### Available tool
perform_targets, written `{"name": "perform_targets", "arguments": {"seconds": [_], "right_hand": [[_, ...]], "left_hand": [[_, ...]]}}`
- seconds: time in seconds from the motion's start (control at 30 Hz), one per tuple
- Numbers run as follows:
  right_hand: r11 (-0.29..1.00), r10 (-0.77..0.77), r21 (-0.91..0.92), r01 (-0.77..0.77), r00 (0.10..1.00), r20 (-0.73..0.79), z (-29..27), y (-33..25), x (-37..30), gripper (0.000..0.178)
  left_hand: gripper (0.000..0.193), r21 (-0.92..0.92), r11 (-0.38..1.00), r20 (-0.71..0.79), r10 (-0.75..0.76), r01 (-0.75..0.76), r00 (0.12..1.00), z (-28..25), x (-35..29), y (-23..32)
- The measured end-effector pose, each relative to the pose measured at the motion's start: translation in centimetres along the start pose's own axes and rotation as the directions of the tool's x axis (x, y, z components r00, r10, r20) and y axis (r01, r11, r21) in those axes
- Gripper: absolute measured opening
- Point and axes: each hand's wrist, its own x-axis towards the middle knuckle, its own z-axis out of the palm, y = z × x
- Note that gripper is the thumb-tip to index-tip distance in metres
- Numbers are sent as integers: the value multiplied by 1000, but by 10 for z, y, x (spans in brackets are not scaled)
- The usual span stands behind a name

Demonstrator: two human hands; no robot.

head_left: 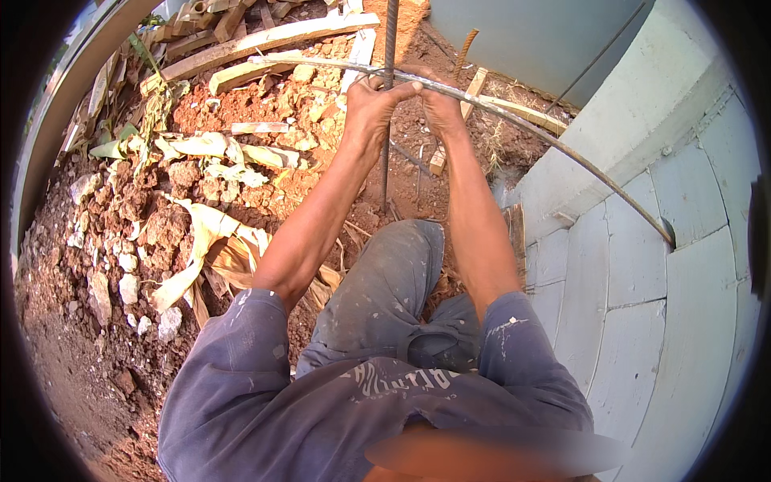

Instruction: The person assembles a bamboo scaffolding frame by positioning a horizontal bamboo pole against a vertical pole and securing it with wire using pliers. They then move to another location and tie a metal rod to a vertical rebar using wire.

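Observation:
A long, thin steel reinforcing bar [546, 138] runs crosswise, its right end at a hole in the pale block wall. It crosses an upright ribbed steel bar [392, 36]. At this crossing my left hand [372, 111] is closed, its thumb stretched across the upright bar toward my right hand. What its fingertips pinch is too small or hidden to tell. Just right of the upright bar, my right hand [442, 111] is closed around the crosswise bar, with fingertips showing above it. The two hands nearly touch. Some of their fingers are hidden behind the bars.
The pale block wall [634, 353] and a concrete column [618, 112] stand close on my right. A short rusty bar [464, 50] sticks up ahead. Timber pieces [265, 40] lie at the far left. Dry husks [213, 233] and stones cover the reddish soil.

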Motion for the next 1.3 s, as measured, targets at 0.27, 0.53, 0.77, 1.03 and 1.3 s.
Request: {"name": "perform_targets", "arguments": {"seconds": [0.27, 0.53, 0.77, 1.03, 1.3], "right_hand": [[999, -20, -51, 15, 995, -97, 14, -3, 1, 22], [998, 38, -40, -49, 970, -241, 8, -4, -12, 20], [999, -3, -49, -18, 920, -391, 6, 37, -10, 7], [983, 129, -88, -163, 943, -305, 30, 19, -16, 12], [998, 66, 36, -57, 941, -331, 32, 16, -7, 18]], "left_hand": [[73, -14, 1000, -103, -2, 1, 995, 8, -7, 9], [41, -212, 976, -419, -131, 43, 899, 37, -7, 0], [62, -301, 953, -215, -31, -36, 976, 16, -3, -31], [61, -188, 979, -59, 63, -73, 996, -3, -13, -29], [63, -177, 984, 37, 38, -31, 999, -13, -12, -28]]}}
